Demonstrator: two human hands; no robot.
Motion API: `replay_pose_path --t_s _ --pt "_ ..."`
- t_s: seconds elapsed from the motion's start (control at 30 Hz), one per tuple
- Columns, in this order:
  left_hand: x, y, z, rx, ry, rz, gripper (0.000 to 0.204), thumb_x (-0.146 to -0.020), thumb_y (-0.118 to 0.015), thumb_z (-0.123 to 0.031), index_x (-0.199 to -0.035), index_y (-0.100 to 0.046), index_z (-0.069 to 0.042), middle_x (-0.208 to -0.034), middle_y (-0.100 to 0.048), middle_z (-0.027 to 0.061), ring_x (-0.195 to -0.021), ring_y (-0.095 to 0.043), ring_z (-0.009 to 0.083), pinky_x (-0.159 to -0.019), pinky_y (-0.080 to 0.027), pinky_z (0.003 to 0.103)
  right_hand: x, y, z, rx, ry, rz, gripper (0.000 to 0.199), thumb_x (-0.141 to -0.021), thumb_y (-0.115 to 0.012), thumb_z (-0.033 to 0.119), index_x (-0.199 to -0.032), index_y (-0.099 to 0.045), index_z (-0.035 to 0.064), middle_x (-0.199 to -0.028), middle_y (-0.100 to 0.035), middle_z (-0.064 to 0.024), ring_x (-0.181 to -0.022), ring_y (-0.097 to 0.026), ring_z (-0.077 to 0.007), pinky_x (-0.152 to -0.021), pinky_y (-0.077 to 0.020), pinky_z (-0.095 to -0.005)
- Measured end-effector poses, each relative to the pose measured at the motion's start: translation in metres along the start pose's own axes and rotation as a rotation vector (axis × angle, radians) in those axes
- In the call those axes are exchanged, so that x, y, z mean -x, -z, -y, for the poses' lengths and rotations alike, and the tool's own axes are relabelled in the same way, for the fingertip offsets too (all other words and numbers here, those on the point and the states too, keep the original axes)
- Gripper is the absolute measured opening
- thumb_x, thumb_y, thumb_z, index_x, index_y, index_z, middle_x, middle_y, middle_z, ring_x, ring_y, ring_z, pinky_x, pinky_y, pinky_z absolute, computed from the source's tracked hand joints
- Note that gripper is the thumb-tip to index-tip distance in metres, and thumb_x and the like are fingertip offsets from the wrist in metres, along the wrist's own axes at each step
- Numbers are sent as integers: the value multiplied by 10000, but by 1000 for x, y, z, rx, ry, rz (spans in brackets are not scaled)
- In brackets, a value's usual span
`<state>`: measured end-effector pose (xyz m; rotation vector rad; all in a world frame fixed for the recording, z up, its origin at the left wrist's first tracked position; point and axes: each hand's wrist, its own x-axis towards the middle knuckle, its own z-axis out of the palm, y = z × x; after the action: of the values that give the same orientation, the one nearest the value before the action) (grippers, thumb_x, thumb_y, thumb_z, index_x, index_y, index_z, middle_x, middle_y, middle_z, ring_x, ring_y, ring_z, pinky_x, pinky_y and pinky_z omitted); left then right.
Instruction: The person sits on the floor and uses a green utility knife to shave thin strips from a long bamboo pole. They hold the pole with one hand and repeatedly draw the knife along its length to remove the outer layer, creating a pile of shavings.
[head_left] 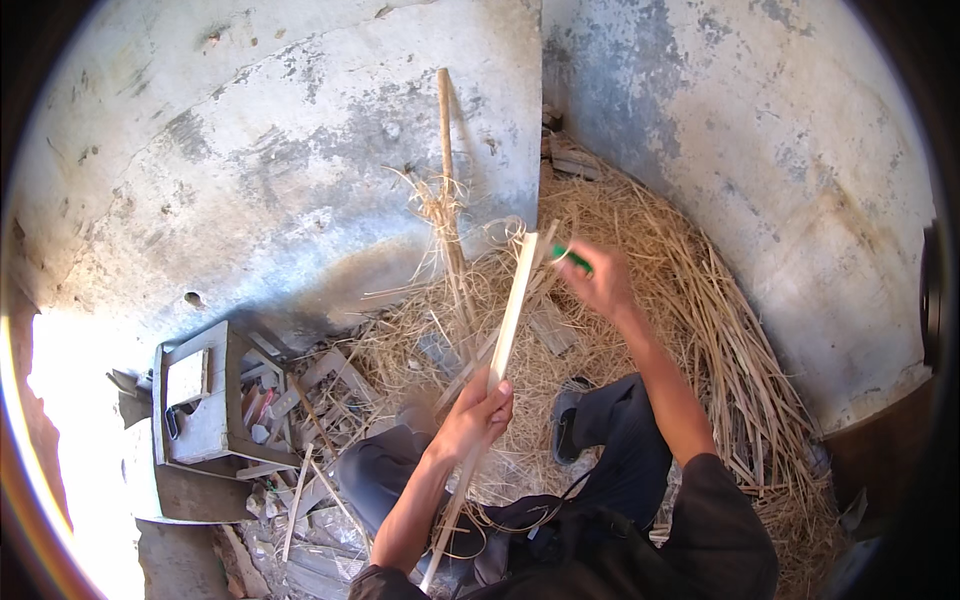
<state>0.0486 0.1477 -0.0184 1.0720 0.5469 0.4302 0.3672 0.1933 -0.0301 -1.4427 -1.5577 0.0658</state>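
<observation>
My left hand [476, 420] is closed round a long pale strip of split bamboo or wood [513, 300]. The strip slants up and away from my lap, its lower end passing under my left forearm. Off to the right of the strip's far end, my right hand [602, 288] grips a small tool with a green handle [573, 260]. Motion blurs this tool, so its working end cannot be made out. Thin curled shavings [508, 230] hang about the strip's far tip.
A pole with frayed fibres [445, 130] leans on the worn wall [330, 120]. Straw-like shavings [640, 220] and long thin strips [735, 370] cover the floor at right. A battered wooden box-like stand [205, 440] is at left, with scraps [330, 375] beside it.
</observation>
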Motion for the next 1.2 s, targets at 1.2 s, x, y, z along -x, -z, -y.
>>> replay_pose_path --t_s 1.2 --pt "-20 19 33 -480 -381 -410 257 -1113 -540 -256 -1014 -515 -20 -717 -542 15 -619 -498 85 -543 -422 295 42 -43 63 19 377 325 289 -925 -754 346 -991 -759 65 -912 -780 -75 -674 -740 -236 -590 -591 -340"
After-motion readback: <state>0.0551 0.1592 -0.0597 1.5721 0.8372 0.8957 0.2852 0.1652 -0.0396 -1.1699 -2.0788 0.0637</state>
